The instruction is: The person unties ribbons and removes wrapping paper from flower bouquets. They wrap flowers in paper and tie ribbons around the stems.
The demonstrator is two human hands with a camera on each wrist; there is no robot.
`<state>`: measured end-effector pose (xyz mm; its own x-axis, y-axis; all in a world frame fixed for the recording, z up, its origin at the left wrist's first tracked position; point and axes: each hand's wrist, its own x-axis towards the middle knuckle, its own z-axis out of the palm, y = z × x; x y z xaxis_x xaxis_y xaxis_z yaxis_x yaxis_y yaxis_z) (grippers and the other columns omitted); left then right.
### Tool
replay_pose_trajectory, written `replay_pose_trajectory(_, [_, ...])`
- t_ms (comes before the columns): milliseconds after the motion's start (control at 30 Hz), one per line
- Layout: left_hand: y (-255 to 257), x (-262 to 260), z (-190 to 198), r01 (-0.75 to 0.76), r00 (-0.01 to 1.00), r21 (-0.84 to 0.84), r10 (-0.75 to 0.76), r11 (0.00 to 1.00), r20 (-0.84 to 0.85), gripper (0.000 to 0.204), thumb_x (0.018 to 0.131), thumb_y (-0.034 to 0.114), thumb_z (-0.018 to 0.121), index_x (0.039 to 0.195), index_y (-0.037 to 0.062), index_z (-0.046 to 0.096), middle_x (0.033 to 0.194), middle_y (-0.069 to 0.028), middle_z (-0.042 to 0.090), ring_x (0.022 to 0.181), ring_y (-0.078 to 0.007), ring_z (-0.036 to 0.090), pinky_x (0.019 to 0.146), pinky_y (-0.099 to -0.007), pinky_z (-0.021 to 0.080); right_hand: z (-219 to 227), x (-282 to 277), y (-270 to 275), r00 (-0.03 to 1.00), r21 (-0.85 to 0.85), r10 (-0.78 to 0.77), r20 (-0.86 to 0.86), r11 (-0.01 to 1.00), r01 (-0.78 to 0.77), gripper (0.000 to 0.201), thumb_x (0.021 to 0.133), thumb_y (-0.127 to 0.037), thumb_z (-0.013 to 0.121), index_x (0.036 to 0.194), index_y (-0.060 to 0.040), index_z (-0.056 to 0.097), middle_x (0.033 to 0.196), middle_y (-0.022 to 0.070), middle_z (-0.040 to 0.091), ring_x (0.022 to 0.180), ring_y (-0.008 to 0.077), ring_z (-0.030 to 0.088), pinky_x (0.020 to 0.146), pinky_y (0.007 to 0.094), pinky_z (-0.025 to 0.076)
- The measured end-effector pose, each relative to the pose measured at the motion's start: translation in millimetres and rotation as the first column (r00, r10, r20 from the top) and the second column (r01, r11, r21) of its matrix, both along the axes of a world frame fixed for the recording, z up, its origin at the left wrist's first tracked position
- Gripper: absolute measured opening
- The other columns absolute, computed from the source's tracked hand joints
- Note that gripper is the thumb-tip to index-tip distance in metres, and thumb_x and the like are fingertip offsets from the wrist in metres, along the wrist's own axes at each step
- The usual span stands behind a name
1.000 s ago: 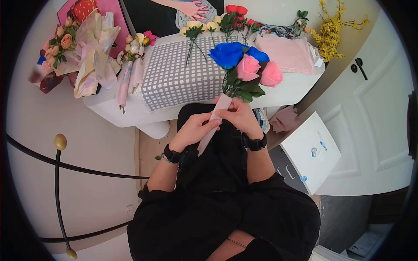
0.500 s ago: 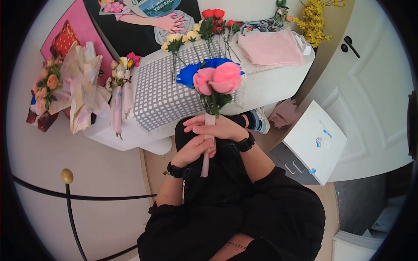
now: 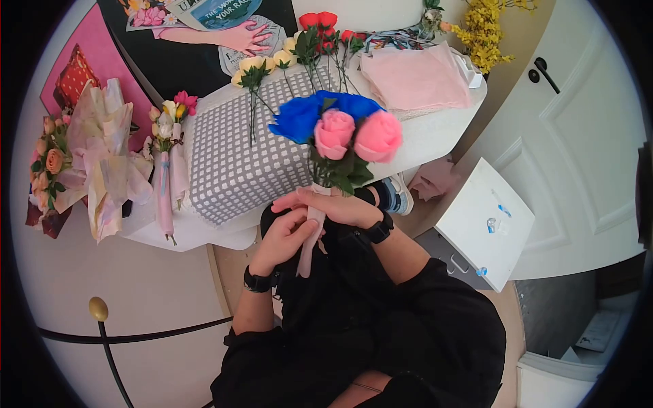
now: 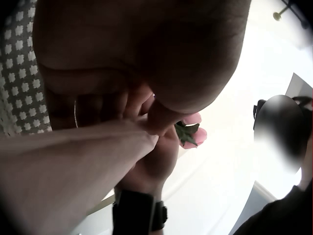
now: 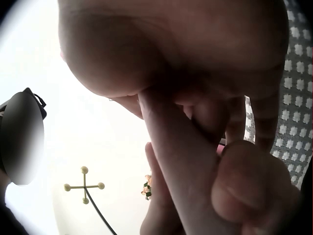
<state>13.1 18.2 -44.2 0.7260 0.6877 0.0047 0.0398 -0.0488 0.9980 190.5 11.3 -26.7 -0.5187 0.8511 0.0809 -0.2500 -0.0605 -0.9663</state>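
Observation:
A bouquet of blue roses (image 3: pixel 297 120) and pink roses (image 3: pixel 378 137) stands upright above both hands, with green leaves beneath the heads. A pale pink wrapping strip (image 3: pixel 307 255) goes round its stems and hangs down in front of the black trousers. My right hand (image 3: pixel 344 208) holds the wrapped stems just under the leaves, thumb across them. Lower down, my left hand (image 3: pixel 280 239) pinches the strip between thumb and fingers. In the left wrist view the strip (image 4: pixel 73 166) runs broad toward the camera; in the right wrist view it passes under the right thumb. The stems inside are hidden.
A white table (image 3: pixel 435 132) ahead bears a grey-and-white checked cloth (image 3: pixel 235 153), cream roses (image 3: pixel 252 68), red roses (image 3: pixel 318 24) and folded pink sheets (image 3: pixel 416 76). Wrapped bouquets (image 3: pixel 102 156) stand at left. A white-topped drawer cabinet (image 3: pixel 486 217) is at right, near a door.
The bouquet has moved left and swung from leaning right to upright. My right hand now lies across the stems above my left hand. The head view has shifted too.

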Motion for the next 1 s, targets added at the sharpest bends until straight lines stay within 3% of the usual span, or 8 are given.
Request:
replay_pose_trajectory(200, [36,11,9,0.029,0.999,0.108,-0.027,0.994,-0.018,0.016,0.094,0.011,0.054,0.095,-0.0016,0.063,0.088,-0.0059,0.066,0.081,-0.0128,0.062,0.074,-0.0267,0.05,19,1,45,0.996,0.074,0.062,0.065,0.995,-0.067,0.038,0.098,-0.027,0.048,0.12,0.002,0.058,0.111,0.0085,0.065,0.1,0.0142,0.06,0.088,0.0269,0.047])
replay_pose_trajectory(333, [78,16,31,-0.033,0.998,0.143,0.025,0.989,0.055,0.016,0.093,0.013,0.056,0.098,-0.001,0.062,0.086,-0.0057,0.066,0.079,-0.0121,0.062,0.072,-0.0249,0.049,53,14,65,0.981,0.152,-0.123,0.149,0.983,0.1,0.039,0.093,-0.02,0.057,0.125,0.0038,0.053,0.113,0.0124,0.063,0.103,0.0177,0.059,0.092,0.03,0.047])
replay_pose_trajectory(400, [101,23,43,-0.22,0.935,-0.016,0.215,0.975,0.28,0.017,0.094,0.015,0.056,0.1,-0.0002,0.06,0.081,-0.0033,0.064,0.069,-0.0075,0.056,0.065,-0.0215,0.046,64,32,72,0.954,0.363,-0.251,0.166,0.915,0.177,0.041,0.093,-0.021,0.059,0.127,0.0021,0.052,0.112,0.0115,0.064,0.104,0.0175,0.059,0.092,0.03,0.047])
replay_pose_trajectory(433, [115,24,43,-0.223,0.931,-0.023,0.22,0.975,0.29,0.017,0.094,0.015,0.056,0.1,-0.0002,0.06,0.081,-0.0033,0.064,0.069,-0.0075,0.056,0.065,-0.0215,0.046,59,41,78,0.889,0.504,-0.426,0.167,0.812,0.294,0.04,0.089,-0.027,0.063,0.119,-0.0009,0.059,0.1,0.0106,0.068,0.086,0.0181,0.065,0.076,0.0318,0.052])
replay_pose_trajectory(467, [130,24,42,-0.237,0.909,-0.092,0.254,0.967,0.332,0.017,0.094,0.015,0.056,0.1,0.0002,0.059,0.079,-0.0024,0.062,0.064,-0.0054,0.051,0.061,-0.0203,0.043,63,54,78,0.889,0.504,-0.421,0.18,0.816,0.284,0.04,0.089,-0.027,0.063,0.119,-0.0009,0.059,0.1,0.0106,0.068,0.086,0.0181,0.065,0.076,0.0318,0.052])
replay_pose_trajectory(600, [153,25,24,-0.252,0.854,-0.287,0.352,0.924,0.384,0.016,0.096,0.017,0.054,0.097,0.0011,0.058,0.076,-0.0014,0.06,0.056,-0.002,0.041,0.056,-0.0184,0.038,87,114,78,0.462,0.673,-0.697,0.549,0.696,0.25,0.025,0.085,-0.022,0.062,0.099,-0.0018,0.068,0.086,0.0159,0.069,0.076,0.0269,0.068,0.072,0.0335,0.053])
replay_pose_trajectory(767, [155,21,21,-0.232,0.863,-0.291,0.334,0.928,0.379,0.017,0.096,0.016,0.053,0.098,0.0003,0.058,0.078,-0.0029,0.061,0.06,-0.0035,0.048,0.056,-0.02,0.041,92,199,127,0.099,0.665,-0.666,0.739,0.745,0.053,0.022,0.086,-0.017,0.06,0.098,-0.0011,0.068,0.086,0.0162,0.069,0.075,0.0249,0.067,0.072,0.0317,0.052])
replay_pose_trajectory(1000, [161,19,13,-0.198,0.888,-0.281,0.293,0.939,0.355,0.019,0.096,0.017,0.053,0.101,-0.0004,0.058,0.082,-0.0043,0.062,0.072,-0.0093,0.059,0.063,-0.0238,0.049,90,234,263,0.059,0.741,-0.739,0.672,0.669,-0.054,0.021,0.081,-0.018,0.059,0.092,-0.0039,0.069,0.085,0.017,0.069,0.078,0.0305,0.067,0.074,0.037,0.052])
